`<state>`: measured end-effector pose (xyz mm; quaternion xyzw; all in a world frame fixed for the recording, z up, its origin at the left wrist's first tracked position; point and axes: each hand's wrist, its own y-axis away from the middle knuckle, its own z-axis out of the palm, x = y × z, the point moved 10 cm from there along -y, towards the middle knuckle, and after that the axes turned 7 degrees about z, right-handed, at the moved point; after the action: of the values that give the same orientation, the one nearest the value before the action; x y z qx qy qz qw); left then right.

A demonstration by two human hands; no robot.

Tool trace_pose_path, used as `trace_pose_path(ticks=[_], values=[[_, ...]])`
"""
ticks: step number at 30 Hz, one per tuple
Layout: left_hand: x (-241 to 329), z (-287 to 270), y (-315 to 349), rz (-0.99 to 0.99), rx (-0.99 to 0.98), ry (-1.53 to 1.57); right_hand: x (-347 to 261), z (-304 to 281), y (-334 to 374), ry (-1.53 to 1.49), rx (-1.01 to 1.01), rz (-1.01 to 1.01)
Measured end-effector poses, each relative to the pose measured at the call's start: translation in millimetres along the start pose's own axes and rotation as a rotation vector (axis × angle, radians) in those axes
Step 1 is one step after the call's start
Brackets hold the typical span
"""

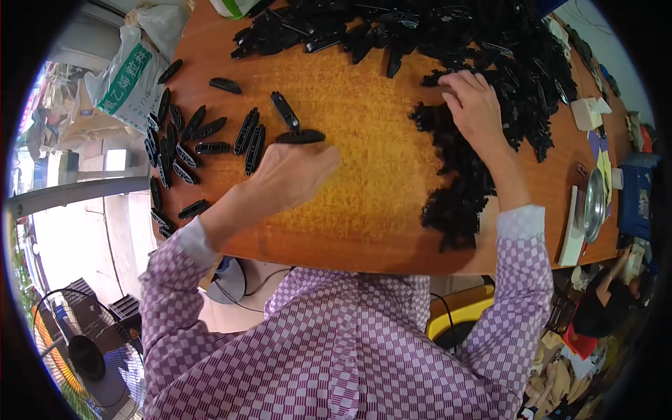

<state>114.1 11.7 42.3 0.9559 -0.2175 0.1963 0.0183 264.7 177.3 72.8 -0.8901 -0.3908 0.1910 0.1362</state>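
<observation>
- I judge the step in hand to be two-handed work on small parts: a long, dark oval plastic piece [299,137] is at the left hand while the right hand is among loose stock.
- I see the left hand [294,171] curled over the orange-brown wooden table [364,210], its thumb side toward the middle. The oval piece lies along its far edge; the fingertips are hidden, so I cannot tell whether they grip it.
- Just beyond that piece, a slim black rectangular part [285,110] points away from me, its near end close to the oval; I cannot tell if they touch.
- The right hand [472,108] is loosely spread over the pile of small, jagged black parts [455,203], thumb and fingers apart, with nothing visibly held.
- To my eye, the next move calls for a light pinch by the right hand, since the jagged parts overlap and could drag neighbours along, and for a steady left hand.
- Along the table's far side I see a broad heap of glossy black elongated pieces [392,28]; at the left, a scatter of black slotted oblong pieces [210,148].
- Around the table: a white sack with a green band [126,80] at upper left, a dark round wire-caged fan [85,357] at lower left, a silver round metal dish [594,204] near the right edge, and another person in a dark top [603,304] beyond.
</observation>
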Motion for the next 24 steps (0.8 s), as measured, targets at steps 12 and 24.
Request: trace_pose_path(ticks=[12, 24], values=[[-79.3, -19.6, -169.4, -0.208, 0.187, -0.089, 34.2, 32.2, -24.5, -0.309, -0.132, 0.110], [-62.8, -4.4, -114.7, -0.306, 0.223, 0.350, 9.8, 14.5, 66.5, -1.962, -0.288, 0.772]])
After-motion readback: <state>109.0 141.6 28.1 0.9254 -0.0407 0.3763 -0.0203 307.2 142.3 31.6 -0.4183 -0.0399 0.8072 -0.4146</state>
